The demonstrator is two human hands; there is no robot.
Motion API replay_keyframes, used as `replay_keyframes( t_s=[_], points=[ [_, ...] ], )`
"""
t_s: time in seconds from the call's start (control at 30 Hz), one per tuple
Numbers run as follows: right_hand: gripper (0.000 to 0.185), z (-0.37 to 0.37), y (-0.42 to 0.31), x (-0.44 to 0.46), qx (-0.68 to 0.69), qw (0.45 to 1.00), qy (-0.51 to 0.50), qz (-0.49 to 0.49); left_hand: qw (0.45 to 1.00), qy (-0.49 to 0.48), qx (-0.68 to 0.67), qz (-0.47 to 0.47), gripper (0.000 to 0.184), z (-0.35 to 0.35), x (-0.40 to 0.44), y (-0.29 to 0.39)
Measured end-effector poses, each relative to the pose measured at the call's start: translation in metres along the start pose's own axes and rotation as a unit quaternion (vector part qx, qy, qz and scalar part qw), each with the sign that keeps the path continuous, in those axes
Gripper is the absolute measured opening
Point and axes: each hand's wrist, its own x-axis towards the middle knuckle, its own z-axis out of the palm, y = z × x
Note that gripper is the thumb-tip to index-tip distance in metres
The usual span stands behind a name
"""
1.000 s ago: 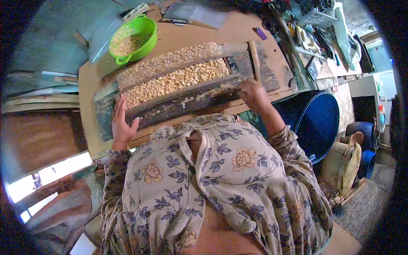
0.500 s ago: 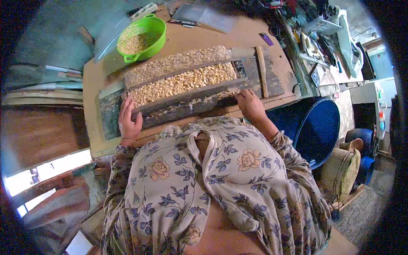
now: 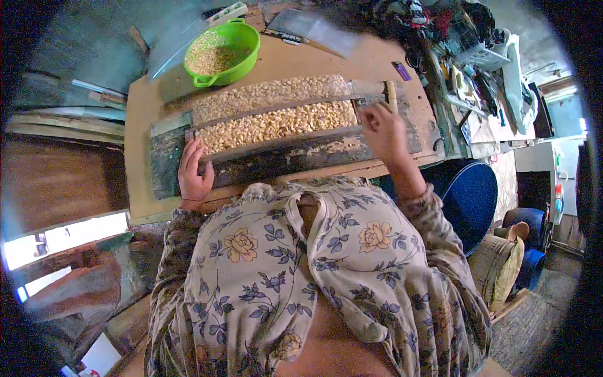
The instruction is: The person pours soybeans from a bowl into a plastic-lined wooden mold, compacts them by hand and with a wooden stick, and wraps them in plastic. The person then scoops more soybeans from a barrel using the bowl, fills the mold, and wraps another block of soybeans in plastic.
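A long dark wooden frame (image 3: 270, 157) lies on the board, its near channel filled with pale, peanut-like pieces (image 3: 282, 129). Behind the frame's middle bar, a second strip of similar pieces (image 3: 270, 97) looks covered by clear film. My left hand (image 3: 194, 171) rests at the near left corner of the frame, fingers stretched out flat and thumb apart. Over the frame's right end is my right hand (image 3: 384, 133), beside a light wooden stick (image 3: 392, 94). Its fingers look curled but are smeared, so any grip is unclear.
A green basin (image 3: 242, 53) with more pale pieces stands at the back left of the tan board (image 3: 141, 103). Clear plastic sheets (image 3: 320, 31) and a small purple packet (image 3: 401, 71) lie at the back. Cluttered shelving and a blue barrel (image 3: 471, 201) are at right.
My right hand has moved from the frame's near edge up to its right end, near the stick. My left hand stays at the left corner. The view has shifted slightly.
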Motion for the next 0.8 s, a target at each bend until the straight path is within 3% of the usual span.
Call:
replay_keyframes(
  t_s=[0.03, 0.1, 0.13, 0.2, 0.27, 0.37, 0.4, 0.43, 0.47, 0.53, 0.6, 0.7, 0.8],
  points=[
    [0.012, 0.013, 0.001, 0.010, -0.001, 1.000, 0.001, 0.000, 1.000, 0.007, 0.006, 0.005, 0.032, 0.001, -0.001, -0.001],
    [0.016, 0.038, 0.005, 0.022, 0.049, 0.982, -0.103, -0.151, 1.000, 0.010, 0.005, -0.004, 0.030, 0.002, -0.001, 0.002],
    [0.016, 0.035, 0.003, 0.023, 0.051, 0.982, -0.105, -0.151, 1.000, 0.012, 0.004, -0.012, 0.028, 0.001, -0.001, 0.003],
    [0.022, 0.024, -0.006, 0.030, 0.085, 0.986, -0.136, -0.052, 1.000, 0.008, 0.002, -0.010, 0.026, -0.001, 0.001, 0.002],
    [0.025, 0.020, 0.031, 0.029, 0.024, 0.993, -0.109, -0.037, 1.000, 0.007, -0.003, -0.008, 0.025, -0.002, 0.000, 0.001],
    [0.046, -0.010, 0.044, 0.019, 0.233, 0.929, -0.243, 0.151, 0.999, 0.016, -0.022, -0.018, 0.021, -0.001, 0.001, -0.002],
    [0.046, -0.010, 0.047, 0.013, 0.233, 0.929, -0.244, 0.151, 0.999, 0.019, -0.022, -0.024, 0.019, -0.001, 0.001, -0.002],
    [0.048, -0.007, 0.052, 0.006, 0.111, 0.968, -0.224, -0.010, 0.999, 0.021, -0.022, -0.029, 0.017, -0.002, 0.001, -0.002],
    [0.050, 0.000, 0.058, 0.001, -0.017, 0.966, -0.195, -0.171, 0.999, 0.021, -0.022, -0.028, 0.017, -0.001, 0.002, -0.003],
    [0.042, 0.012, 0.057, 0.000, -0.007, 0.977, -0.153, -0.147, 0.998, 0.040, -0.037, -0.028, 0.015, 0.000, 0.006, -0.008],
    [0.032, 0.014, 0.045, 0.001, 0.007, 0.982, -0.188, -0.019, 0.998, 0.029, -0.040, -0.029, 0.014, -0.006, 0.012, -0.012],
    [0.024, 0.014, 0.038, 0.006, 0.053, 0.982, -0.169, 0.061, 0.998, 0.006, -0.046, -0.053, 0.011, -0.015, 0.021, -0.018],
    [0.022, 0.026, 0.055, 0.010, 0.075, 0.985, -0.138, 0.067, 0.995, -0.010, -0.040, -0.088, 0.008, -0.016, 0.026, -0.019]
  ],
)
